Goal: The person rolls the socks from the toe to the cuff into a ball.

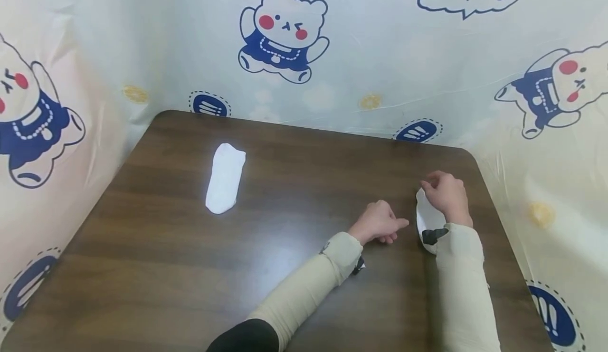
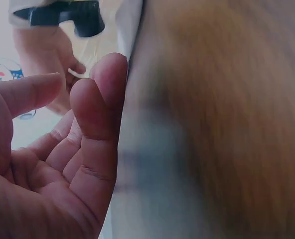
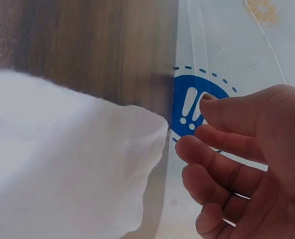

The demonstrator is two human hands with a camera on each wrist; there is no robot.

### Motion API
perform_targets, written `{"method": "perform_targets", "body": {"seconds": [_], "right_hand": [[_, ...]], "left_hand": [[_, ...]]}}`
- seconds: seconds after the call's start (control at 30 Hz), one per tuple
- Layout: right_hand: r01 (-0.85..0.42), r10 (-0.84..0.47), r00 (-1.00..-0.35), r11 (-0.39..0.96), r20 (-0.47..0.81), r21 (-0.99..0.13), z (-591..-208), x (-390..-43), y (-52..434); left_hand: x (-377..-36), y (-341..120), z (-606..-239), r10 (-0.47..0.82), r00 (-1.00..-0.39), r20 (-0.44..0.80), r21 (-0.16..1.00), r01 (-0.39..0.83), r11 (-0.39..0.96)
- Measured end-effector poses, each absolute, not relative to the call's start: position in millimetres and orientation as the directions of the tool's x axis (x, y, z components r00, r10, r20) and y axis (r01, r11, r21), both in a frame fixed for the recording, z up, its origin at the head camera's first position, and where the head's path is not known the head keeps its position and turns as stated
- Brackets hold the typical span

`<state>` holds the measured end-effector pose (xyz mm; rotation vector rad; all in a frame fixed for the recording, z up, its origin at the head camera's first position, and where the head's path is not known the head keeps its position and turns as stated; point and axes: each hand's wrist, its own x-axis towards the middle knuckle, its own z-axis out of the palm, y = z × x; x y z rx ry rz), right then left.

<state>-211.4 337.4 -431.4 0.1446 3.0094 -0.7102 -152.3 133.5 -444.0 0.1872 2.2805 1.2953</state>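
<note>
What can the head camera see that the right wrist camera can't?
Only the head view shows the far white sock lying alone on the left part of the brown table, the left hand resting on the wood with loosely curled fingers, both beige sleeves, and the bear-print cloth behind.

Only the right wrist view shows the near sock's fuzzy weave close up and the right hand's fingertips just apart from its edge.

Both show the right hand, that near sock, the table and a blue exclamation badge.

A flat white fabric sock (image 1: 225, 178) lies centre-left on the dark wooden table (image 1: 294, 288); a second white sock (image 1: 427, 216) lies right of centre, under the right hand (image 1: 445, 196).
</note>
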Motion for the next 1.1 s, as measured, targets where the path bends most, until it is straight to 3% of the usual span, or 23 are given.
{"method": "perform_targets", "body": {"seconds": [0.6, 0.83, 1.1], "right_hand": [[0.210, 0.183, -0.978, 0.856, -0.102, -0.473, -444.4, -209.5, 364.7], [0.231, 0.209, -0.973, 0.846, -0.099, -0.481, -452.5, -206.2, 380.2], [0.341, 0.292, -0.940, 0.788, -0.176, -0.513, -460.3, -203.2, 395.7]], "left_hand": [[-138.0, 168.7, -458.4, 0.400, -0.835, -0.377, 0.816, -0.096, 0.569], [-131.5, 188.4, -461.8, 0.365, -0.825, -0.432, 0.833, -0.210, 0.512], [-132.4, 205.0, -466.6, 0.326, -0.838, -0.438, 0.832, -0.240, 0.500]]}}
